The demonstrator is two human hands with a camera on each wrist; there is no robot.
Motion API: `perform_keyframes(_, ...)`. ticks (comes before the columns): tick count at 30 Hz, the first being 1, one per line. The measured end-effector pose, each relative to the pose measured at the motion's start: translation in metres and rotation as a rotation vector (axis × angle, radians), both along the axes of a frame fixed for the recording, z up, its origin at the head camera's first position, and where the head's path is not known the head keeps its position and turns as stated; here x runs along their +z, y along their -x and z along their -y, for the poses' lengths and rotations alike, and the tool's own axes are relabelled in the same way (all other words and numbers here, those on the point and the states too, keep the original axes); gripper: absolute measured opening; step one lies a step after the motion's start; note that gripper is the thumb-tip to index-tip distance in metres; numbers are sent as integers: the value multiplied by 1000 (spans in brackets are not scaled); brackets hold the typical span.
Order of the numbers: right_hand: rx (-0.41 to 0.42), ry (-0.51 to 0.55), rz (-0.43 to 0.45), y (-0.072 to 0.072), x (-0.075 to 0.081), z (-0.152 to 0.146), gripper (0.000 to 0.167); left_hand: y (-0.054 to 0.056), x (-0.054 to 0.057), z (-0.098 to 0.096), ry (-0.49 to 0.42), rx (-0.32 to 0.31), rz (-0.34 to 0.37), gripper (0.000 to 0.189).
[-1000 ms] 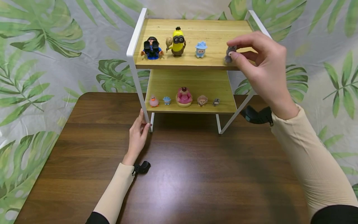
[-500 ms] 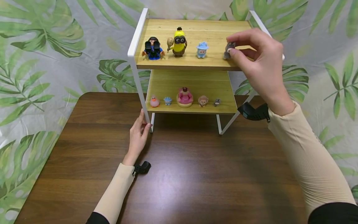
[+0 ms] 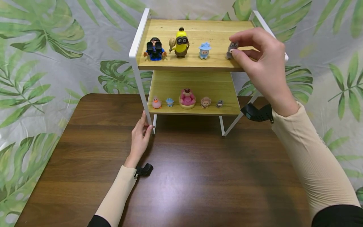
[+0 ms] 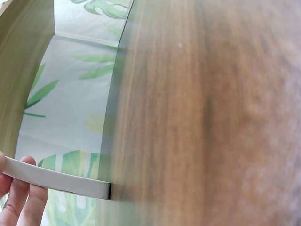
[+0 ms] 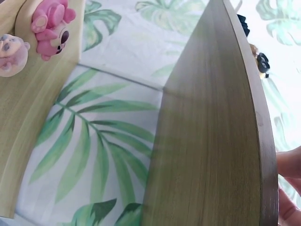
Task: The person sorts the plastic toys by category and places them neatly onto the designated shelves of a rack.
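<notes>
In the head view my right hand [image 3: 265, 64] pinches a small grey figurine [image 3: 230, 53] between thumb and fingers, at the right of the upper shelf [image 3: 218, 33]. The figurine is upright and partly hidden by the fingertips. My left hand [image 3: 139, 138] holds the white left front leg [image 3: 143, 91] of the two-tier rack low down; the left wrist view has the fingers [image 4: 35, 202] behind that white bar [image 4: 61, 182]. Along the upper shelf stand a figure with black binoculars [image 3: 154, 50], a yellow minion [image 3: 181, 44] and a figurine in a blue hat [image 3: 204, 51].
On the lower shelf [image 3: 193, 77] sit a pink duck [image 3: 156, 103], a small blue-hatted figurine [image 3: 169, 102], a pink bear [image 3: 187, 98], a beige figurine [image 3: 205, 102] and a little grey one [image 3: 219, 103]. Beneath is a brown wooden table [image 3: 198, 176]; leaf-print cloth [image 3: 51, 63] hangs behind.
My right hand has shifted slightly left and up with the grey figurine, setting it a bit farther back on the upper shelf. My left hand keeps its place on the leg.
</notes>
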State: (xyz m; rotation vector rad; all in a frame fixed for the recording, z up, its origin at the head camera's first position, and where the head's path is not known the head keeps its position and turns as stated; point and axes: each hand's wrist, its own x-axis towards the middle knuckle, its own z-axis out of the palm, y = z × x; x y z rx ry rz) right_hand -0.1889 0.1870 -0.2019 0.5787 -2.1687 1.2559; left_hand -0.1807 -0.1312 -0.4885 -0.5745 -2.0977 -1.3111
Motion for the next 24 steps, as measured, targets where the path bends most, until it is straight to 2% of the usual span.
perform_keyframes(11, -1, 55, -28, -4, -1, -7, 25, -1, 1, 0, 11, 7, 15, 86)
perform_keyframes(17, 52, 48, -126, -13, -6, -15, 22, -2, 3, -1, 8, 6, 28, 85)
perform_keyframes(24, 108, 273, -106, -27, -19, -20, 15, -2, 3, 0, 14, 17, 37, 85)
